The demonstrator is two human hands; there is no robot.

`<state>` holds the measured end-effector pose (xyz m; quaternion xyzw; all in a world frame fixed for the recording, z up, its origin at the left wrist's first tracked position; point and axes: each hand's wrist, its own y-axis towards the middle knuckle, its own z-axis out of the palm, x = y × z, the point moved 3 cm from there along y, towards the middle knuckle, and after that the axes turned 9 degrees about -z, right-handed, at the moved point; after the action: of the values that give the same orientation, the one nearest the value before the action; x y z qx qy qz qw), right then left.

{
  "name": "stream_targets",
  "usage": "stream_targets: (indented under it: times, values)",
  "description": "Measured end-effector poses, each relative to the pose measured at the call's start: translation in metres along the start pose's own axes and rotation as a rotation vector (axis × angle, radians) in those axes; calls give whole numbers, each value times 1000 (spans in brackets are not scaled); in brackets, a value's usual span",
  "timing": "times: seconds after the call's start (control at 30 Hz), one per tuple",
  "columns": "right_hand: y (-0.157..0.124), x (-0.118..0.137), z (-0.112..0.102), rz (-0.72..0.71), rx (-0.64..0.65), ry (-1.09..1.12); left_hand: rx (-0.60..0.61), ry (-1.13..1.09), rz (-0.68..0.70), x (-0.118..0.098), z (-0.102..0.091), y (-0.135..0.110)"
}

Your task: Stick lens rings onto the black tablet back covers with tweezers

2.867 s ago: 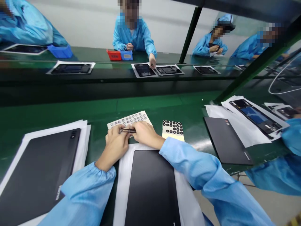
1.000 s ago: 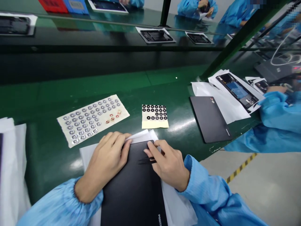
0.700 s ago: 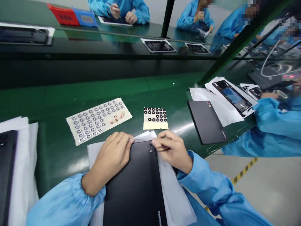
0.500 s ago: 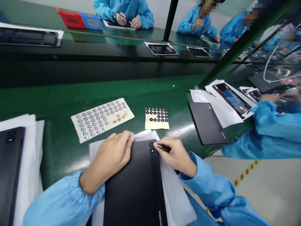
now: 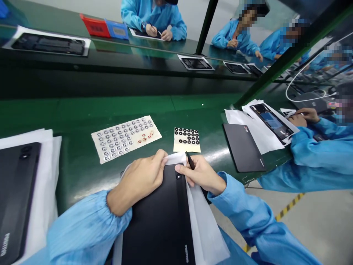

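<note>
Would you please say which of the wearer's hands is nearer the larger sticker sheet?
Left. The left hand is just this side of the larger sticker sheet; the right hand is farther right.

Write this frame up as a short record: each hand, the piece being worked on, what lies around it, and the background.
Left hand: appears to pinch white paper at the black panel's upper edge
Right hand: thumb on the panel's upper right corner, slim black tool between fingers
Panel: a round ring below the thumb
Beyond panel: clear-ring sheet, smaller black-ring sheet
Left: second panel on paper
Right: dark cover
Background: co-workers in blue sleeves
</note>
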<state>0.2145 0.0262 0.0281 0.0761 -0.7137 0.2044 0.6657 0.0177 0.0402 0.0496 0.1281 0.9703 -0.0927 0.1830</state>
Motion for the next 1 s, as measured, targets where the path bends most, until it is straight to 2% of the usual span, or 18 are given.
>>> stream_targets:
  times: [0.17, 0.37, 0.5, 0.57, 0.67, 0.73, 0.8, 0.9, 0.93, 1.0]
  values:
    - [2, -7, 4, -53, -77, -38, 40, -4, -18, 4, 11, 2]
    - [0, -1, 1, 31, 122, 73, 52, -33, -30, 6, 10, 1]
    - [1, 0, 2, -61, 40, 0, 43, -36, -2, 3, 12, 2]
    - [0, -2, 3, -107, 7, -28, 50, -41, 3, 6, 8, 3]
    - [-3, -5, -2, -30, -9, 83, 19, -74, -25, 19, -14, -1]
    - [-5, -3, -10, 14, -97, 204, -58, -214, -165, 35, -32, -12]
    - [-4, 3, -19, 5, -204, 289, -41, -546, -335, 46, -40, -32]
    - [-2, 14, -24, -30, -257, 311, 166, -1043, -427, 40, -25, -69]
    - [-1, 17, -23, -45, -244, 294, 180, -1095, -429, 37, -19, -81]
    - [2, 21, -21, -82, -172, 223, 69, -1058, -464, 36, -14, -101]
